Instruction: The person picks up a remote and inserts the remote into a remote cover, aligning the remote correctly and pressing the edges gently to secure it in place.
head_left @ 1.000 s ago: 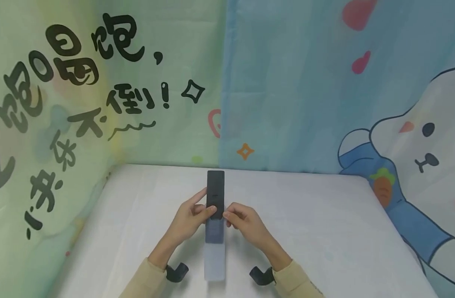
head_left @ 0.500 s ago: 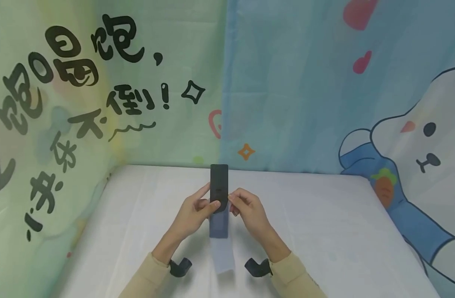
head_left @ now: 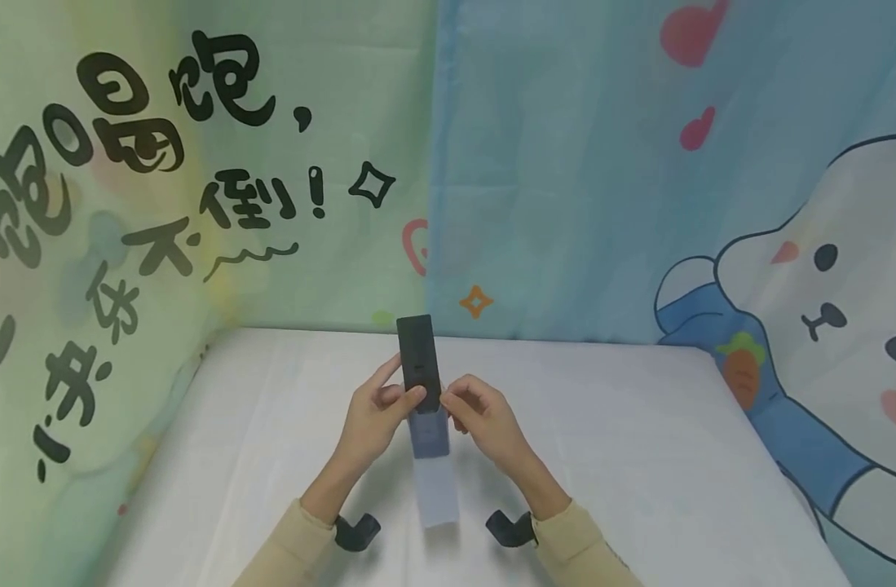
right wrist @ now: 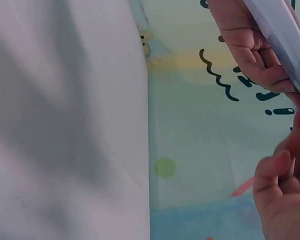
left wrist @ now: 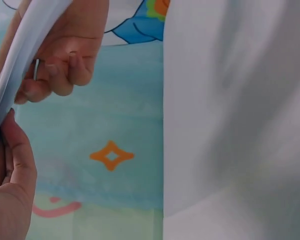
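A long black box stands partly inside a translucent plastic sleeve; its lower part shows dim grey-blue through the film. The left hand holds the box from the left, thumb across its front and index finger stretched up along its edge. From the other side, the right hand pinches at the sleeve's mouth with thumb and index finger, its other fingers curled. The sleeve's bottom end hangs loose. In both wrist views the sleeve appears as a pale strip running between the two hands.
A white cloth covers the table. Printed curtains stand behind it and at the left. Each wrist carries a small dark camera mount, just past the cuffs of the beige sleeves.
The box and sleeve have risen a little, and the box's top now leans left. The sleeve's lower end has swung to the right. Both hands keep their hold.
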`<state>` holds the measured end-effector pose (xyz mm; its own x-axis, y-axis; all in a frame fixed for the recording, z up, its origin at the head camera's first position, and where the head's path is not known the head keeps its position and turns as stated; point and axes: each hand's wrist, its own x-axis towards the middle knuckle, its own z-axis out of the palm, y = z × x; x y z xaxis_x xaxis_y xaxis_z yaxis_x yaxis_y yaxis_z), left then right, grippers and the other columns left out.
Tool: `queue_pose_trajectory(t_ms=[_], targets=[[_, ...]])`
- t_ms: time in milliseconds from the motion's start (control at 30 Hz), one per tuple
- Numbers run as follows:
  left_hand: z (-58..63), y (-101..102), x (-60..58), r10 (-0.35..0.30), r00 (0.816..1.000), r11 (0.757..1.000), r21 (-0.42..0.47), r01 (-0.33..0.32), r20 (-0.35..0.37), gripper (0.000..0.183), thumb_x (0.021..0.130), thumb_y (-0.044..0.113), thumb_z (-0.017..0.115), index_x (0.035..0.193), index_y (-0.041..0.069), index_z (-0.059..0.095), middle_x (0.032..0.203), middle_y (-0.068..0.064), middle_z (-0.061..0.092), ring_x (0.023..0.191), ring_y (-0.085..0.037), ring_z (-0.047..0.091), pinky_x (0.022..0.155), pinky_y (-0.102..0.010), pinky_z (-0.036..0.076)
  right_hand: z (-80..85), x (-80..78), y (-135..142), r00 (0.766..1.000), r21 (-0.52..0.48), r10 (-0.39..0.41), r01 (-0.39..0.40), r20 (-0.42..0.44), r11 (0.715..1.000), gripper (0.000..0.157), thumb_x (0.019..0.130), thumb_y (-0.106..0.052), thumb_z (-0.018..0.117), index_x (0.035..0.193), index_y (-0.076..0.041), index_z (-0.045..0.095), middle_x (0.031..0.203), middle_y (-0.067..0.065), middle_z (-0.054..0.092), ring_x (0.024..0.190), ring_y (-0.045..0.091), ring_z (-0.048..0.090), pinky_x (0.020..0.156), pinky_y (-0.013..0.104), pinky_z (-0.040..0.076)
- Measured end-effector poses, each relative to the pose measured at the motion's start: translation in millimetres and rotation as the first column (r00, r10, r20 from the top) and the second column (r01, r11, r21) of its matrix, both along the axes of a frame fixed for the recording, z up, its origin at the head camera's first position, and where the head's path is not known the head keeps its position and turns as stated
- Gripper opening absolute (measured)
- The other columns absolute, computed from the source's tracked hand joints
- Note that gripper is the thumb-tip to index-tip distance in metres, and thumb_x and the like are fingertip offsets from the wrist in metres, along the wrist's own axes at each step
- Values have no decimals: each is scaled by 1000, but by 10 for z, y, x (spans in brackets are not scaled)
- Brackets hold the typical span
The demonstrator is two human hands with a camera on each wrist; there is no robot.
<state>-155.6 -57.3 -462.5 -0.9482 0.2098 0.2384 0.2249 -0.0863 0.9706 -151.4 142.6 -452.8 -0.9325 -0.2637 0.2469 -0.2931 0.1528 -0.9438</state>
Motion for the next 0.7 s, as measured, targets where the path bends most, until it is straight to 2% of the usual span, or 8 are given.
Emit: queue_pose_trajectory(t_ms=[233,367,467,567,633,700], targets=[[-15,37,-18,-23,999,996,-87,20,-29,66,95,19,72,153,8,40,77,-6,71,63,-13,51,59,-25,39,81,-44,-4,994,9,-108,108,26,994,21,100,-18,64,112,-1,67,90,9,60,73,18,51,60,27,44],[-25,73,3,-43,999,986,-160,38,-29,64,95,23,72,152,13,43,71,-1,68,59,-11,47,57,-25,36,113,-64,-12,992,5,-120,120,49,993,25,101,-22,64,115,-2,68,98,9,63,79,20,51,63,27,44],[-29,94,23,-69,997,978,-202,61,-33,65,95,28,72,152,15,43,67,0,65,56,-12,45,55,-25,35,127,-77,-18,991,-13,-117,118,65,993,25,101,-23,64,113,-2,69,93,8,61,77,21,50,64,28,42],[-37,94,37,-79,997,976,-205,76,-5,64,96,33,70,151,11,43,73,-1,69,62,-15,56,59,-25,42,132,-92,-10,990,-24,-116,118,79,993,25,101,-25,63,110,-1,69,88,7,60,76,21,49,66,29,41],[-54,78,43,-85,996,983,-160,89,34,58,98,32,67,146,6,48,84,-5,73,73,-20,66,68,-27,52,134,-102,-1,989,-26,-124,127,81,992,26,101,-25,63,108,-1,69,85,5,60,76,20,49,66,30,41],[-70,54,52,-92,993,990,-103,99,76,49,100,31,65,137,1,55,96,-10,75,86,-25,71,78,-33,57,140,-109,9,987,-26,-138,140,77,990,25,101,-25,63,105,-1,68,81,5,58,74,19,48,66,31,41]])
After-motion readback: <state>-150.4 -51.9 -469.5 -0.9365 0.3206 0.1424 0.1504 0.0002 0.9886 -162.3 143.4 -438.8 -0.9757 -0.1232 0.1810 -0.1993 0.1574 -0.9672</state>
